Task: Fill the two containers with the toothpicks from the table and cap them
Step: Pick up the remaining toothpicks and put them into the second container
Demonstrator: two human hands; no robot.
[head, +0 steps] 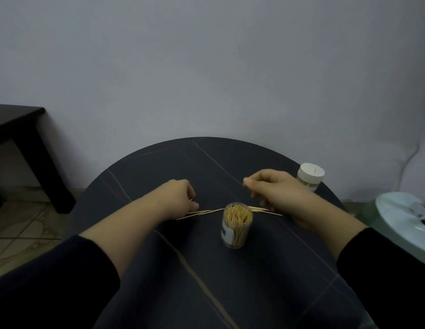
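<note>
Wooden loose toothpicks (206, 212): a thin row on the bench (206, 269), just behind the open container (236, 225), between your hands.
Left hand (180, 198): fingers curled down on the row's left end, pinching picks.
Right hand (275, 191): thumb and forefinger pressed together; whether they hold a pick I cannot tell.
Capped container (310, 176): near the bench's far right edge.
Risk: the open container looks nearly packed. Sweep a wrist inward and you may tip it, and forcing picks into that tight bundle could scatter them.
</note>
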